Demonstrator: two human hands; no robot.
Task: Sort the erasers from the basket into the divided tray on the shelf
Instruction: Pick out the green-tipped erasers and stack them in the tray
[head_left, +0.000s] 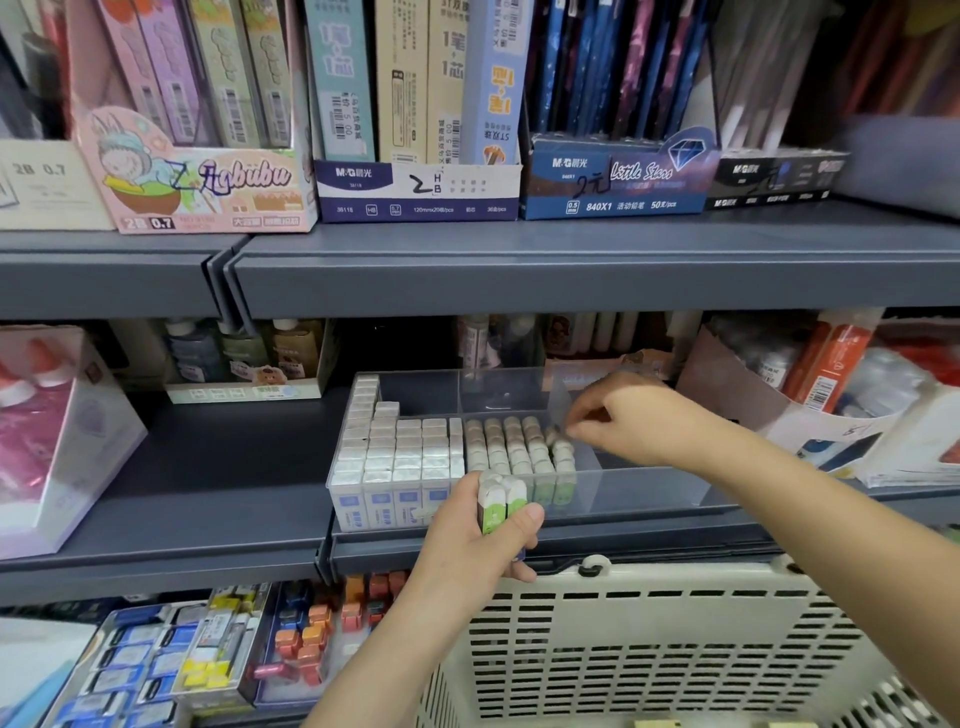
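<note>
Grey metal shelf (571, 270) fills our view, stationery shop aisle, stocked tiers above and below our fingers. Pencil-lead boxes (415, 192) sit well above the fingers; cream slotted basket (649, 639) hangs just below them, mostly out of view, contents unclear.

Clear divided tray (649, 488) stands on the middle shelf, directly behind our left fingers. Its left compartment is packed with blue-sleeved erasers (395, 457); the middle one holds green-sleeved erasers (519, 452) in upright rows, nearly full at the front; the right compartment, under our right wrist, looks bare.

Left hand (483, 540) is clenched around a small stack of green-sleeved erasers in hand (501, 501), just in front of the tray wall. Right hand (618, 421) reaches over the middle compartment, fingers (574, 428) pinched at the end of the last row; blurred, so we cannot tell if an eraser is between them.

We judge the erasers light, firm, slightly rubbery, sleeves a bit slick. Best pinched on the long sleeve sides, dropped in end-up beside the row.
</note>
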